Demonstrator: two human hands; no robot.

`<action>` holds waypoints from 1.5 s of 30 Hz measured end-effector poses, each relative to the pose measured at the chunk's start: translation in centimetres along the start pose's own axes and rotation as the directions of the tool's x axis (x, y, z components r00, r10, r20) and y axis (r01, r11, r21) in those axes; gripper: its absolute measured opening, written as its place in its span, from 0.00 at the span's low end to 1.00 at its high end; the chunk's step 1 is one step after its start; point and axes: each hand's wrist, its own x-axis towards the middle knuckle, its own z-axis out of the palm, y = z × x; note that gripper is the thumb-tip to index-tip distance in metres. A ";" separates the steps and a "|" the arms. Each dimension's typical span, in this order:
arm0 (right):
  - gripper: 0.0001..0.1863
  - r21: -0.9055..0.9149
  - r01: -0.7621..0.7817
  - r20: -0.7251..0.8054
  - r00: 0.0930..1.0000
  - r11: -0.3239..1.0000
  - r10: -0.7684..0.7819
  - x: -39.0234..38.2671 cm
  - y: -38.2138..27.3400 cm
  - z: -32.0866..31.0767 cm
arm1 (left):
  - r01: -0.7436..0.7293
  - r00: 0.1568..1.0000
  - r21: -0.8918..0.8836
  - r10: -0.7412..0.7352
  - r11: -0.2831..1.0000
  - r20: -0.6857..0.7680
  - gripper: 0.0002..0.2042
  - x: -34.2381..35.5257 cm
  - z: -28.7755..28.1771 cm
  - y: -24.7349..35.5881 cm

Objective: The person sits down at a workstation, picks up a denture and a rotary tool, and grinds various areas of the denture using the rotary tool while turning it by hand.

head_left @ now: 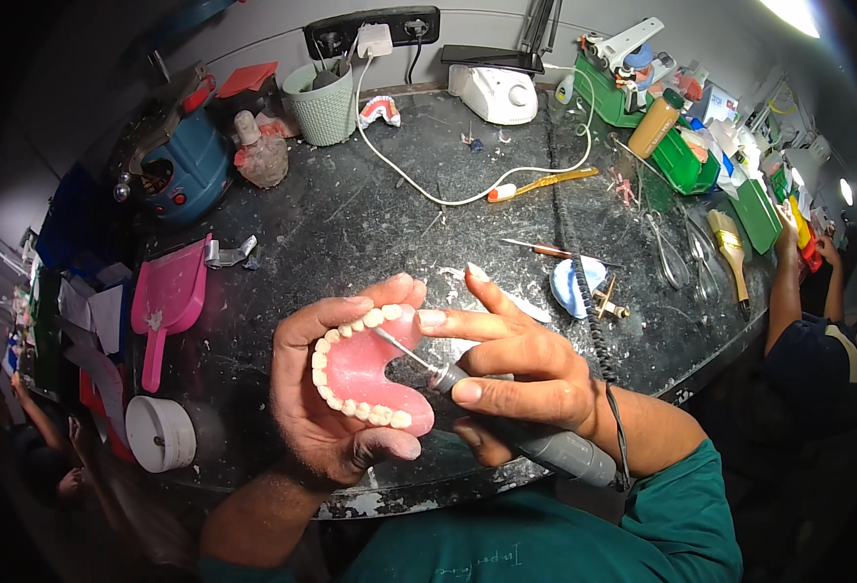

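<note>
My left hand is closed around a pink denture with a horseshoe row of cream teeth, its fingers and thumb gripping the rims. Powder coats this hand. My right hand grips a grey rotary handpiece with a coiled black cord. Its thin bur reaches into the denture, the tip at the inner side of the upper teeth, where exact contact cannot be told. Fingertips of my right hand rest by the denture's right edge.
The dark bench holds a pink dustpan, white tub, blue moulded piece, brush, white control unit, cup, blue machine and green bins. Co-workers sit at both sides.
</note>
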 end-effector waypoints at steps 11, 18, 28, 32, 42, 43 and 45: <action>0.24 -0.023 0.007 0.011 1.000 1.000 -0.007 0.2 -0.2 0.0 | 0.003 1.000 -0.002 -0.003 1.000 -0.019 0.47 -0.1 0.2 0.0; 0.21 -0.068 0.072 0.068 0.995 0.995 -0.068 0.0 0.1 -0.1 | 0.098 0.980 -0.063 -0.107 0.993 -0.166 0.47 0.0 1.2 0.5; 0.20 -0.080 0.089 0.073 0.994 0.993 -0.083 0.0 0.1 0.4 | 0.125 0.967 -0.075 -0.138 0.989 -0.212 0.46 0.1 1.3 0.7; 0.20 -0.058 0.068 0.009 0.998 0.996 -0.068 -0.7 0.4 0.4 | 0.102 0.977 -0.080 -0.115 0.992 -0.177 0.46 0.0 1.4 0.6; 0.20 -0.045 0.025 0.014 1.000 0.999 -0.024 -0.4 0.1 0.5 | 0.139 0.963 -0.106 -0.160 0.985 -0.219 0.46 0.2 1.3 0.6; 0.19 -0.053 0.045 0.050 0.998 0.998 -0.042 -0.2 0.0 0.5 | 0.143 0.957 -0.113 -0.166 0.983 -0.237 0.46 0.2 1.4 0.6; 0.16 -0.049 0.065 0.093 0.994 0.997 -0.060 -0.1 0.0 0.5 | 0.143 0.959 -0.118 -0.167 0.983 -0.231 0.46 0.3 1.3 0.8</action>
